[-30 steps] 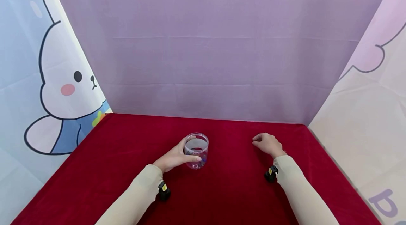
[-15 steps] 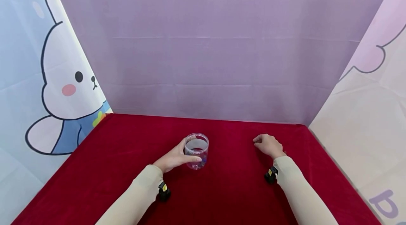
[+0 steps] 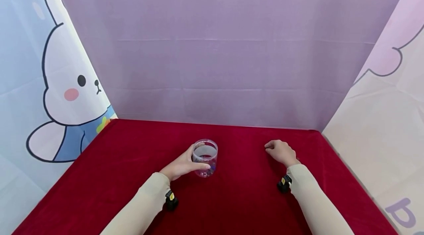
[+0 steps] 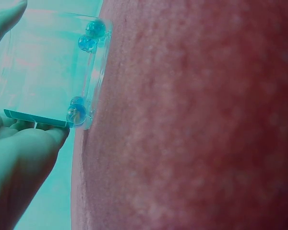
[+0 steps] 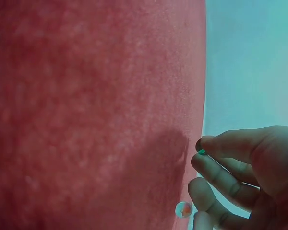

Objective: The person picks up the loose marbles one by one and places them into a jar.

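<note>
Left grip (image 3: 181, 165) is curled round one clear jar (image 3: 206, 157), held upright at the red worktop (image 3: 238, 183); four glassy balls (image 4: 77, 115) show at the jar's bottom. Right grip (image 3: 281, 151), well apart, pinches one small object (image 5: 201, 151), mostly hidden. One loose ball (image 5: 184, 210) lies near that grip. Two black cameras (image 3: 171, 201) sit at the wrists.

Long cream sleeves (image 3: 140, 203), plain; small black wrist cameras (image 3: 171, 202), blocky, each with yellow marking (image 3: 171, 196).
</note>
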`<state>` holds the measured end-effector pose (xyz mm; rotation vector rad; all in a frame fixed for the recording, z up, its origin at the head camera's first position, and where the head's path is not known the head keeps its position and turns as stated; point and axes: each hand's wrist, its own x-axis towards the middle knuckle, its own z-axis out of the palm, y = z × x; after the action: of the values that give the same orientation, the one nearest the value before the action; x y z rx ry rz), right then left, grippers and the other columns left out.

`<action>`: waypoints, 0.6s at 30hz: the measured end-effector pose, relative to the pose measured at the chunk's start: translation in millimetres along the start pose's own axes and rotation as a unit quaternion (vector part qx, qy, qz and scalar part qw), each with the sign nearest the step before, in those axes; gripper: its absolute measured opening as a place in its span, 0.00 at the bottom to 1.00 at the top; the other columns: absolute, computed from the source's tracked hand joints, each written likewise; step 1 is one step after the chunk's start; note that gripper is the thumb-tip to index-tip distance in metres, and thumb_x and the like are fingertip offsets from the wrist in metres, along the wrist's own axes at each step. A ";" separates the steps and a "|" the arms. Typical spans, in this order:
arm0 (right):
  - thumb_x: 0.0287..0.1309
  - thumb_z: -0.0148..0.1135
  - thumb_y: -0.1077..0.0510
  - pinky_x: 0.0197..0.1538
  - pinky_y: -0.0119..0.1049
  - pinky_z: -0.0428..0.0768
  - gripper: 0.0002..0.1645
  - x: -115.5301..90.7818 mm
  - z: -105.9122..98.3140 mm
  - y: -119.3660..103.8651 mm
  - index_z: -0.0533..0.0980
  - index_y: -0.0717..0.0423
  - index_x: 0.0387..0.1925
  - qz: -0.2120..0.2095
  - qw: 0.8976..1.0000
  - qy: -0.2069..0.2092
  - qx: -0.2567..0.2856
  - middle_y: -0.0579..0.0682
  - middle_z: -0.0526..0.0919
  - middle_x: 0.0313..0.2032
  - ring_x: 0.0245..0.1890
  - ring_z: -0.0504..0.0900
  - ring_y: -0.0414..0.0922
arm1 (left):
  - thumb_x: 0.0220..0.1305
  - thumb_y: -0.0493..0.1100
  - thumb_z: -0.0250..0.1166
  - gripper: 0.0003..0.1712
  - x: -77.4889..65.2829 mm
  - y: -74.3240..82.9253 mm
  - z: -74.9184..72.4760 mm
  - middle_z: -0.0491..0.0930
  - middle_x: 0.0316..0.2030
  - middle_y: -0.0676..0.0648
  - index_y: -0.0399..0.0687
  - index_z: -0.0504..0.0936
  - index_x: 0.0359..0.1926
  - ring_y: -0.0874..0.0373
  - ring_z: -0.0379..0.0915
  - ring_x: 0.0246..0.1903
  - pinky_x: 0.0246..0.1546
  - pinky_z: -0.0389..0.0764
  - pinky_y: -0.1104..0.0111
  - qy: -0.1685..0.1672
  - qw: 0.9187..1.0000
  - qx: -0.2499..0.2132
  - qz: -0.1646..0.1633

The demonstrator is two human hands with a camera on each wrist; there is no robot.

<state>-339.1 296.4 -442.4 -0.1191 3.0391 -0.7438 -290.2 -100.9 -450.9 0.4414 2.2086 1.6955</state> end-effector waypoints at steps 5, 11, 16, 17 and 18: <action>0.66 0.63 0.56 0.44 0.59 0.77 0.15 -2.5 -0.9 -2.6 0.83 0.54 0.52 -0.002 1.000 0.008 -0.001 0.56 0.84 0.50 0.49 0.81 0.56 | 0.59 0.49 0.75 0.50 0.0 0.5 0.8 0.67 0.65 0.47 0.57 0.55 0.75 0.49 0.62 0.64 0.63 0.69 0.48 0.002 1.000 -0.003 -0.001; 0.66 0.63 0.56 0.44 0.58 0.78 0.16 -5.6 -3.1 -6.8 0.83 0.54 0.54 -0.013 1.000 0.017 0.002 0.56 0.84 0.50 0.49 0.81 0.55 | 0.58 0.50 0.76 0.51 0.6 -0.8 1.0 0.67 0.65 0.47 0.57 0.55 0.75 0.49 0.62 0.64 0.63 0.69 0.47 0.000 1.000 -0.005 0.004; 0.66 0.63 0.56 0.45 0.58 0.78 0.17 -7.3 -3.7 -9.6 0.82 0.54 0.54 -0.023 0.999 0.023 0.002 0.56 0.84 0.50 0.49 0.81 0.55 | 0.58 0.50 0.76 0.51 0.9 -1.2 1.3 0.67 0.65 0.47 0.57 0.54 0.75 0.49 0.62 0.64 0.63 0.69 0.47 -0.001 1.000 -0.001 0.003; 0.66 0.63 0.56 0.45 0.58 0.78 0.17 -7.7 -3.9 -10.3 0.82 0.54 0.54 -0.025 0.999 0.024 0.003 0.56 0.84 0.50 0.50 0.81 0.55 | 0.58 0.50 0.76 0.51 0.9 -0.9 1.3 0.67 0.65 0.47 0.57 0.54 0.75 0.49 0.62 0.64 0.63 0.69 0.47 0.000 1.000 0.000 0.002; 0.67 0.63 0.56 0.45 0.58 0.78 0.17 -8.2 -4.3 -11.0 0.82 0.54 0.54 -0.028 0.999 0.025 0.002 0.56 0.84 0.50 0.50 0.81 0.55 | 0.59 0.50 0.75 0.51 1.0 -0.8 1.4 0.67 0.65 0.47 0.57 0.54 0.75 0.49 0.62 0.64 0.63 0.69 0.47 0.000 1.000 0.000 0.002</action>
<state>-330.3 289.3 -433.7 -0.1885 3.0932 -0.7694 -290.6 -99.5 -452.0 0.4462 2.2091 1.6974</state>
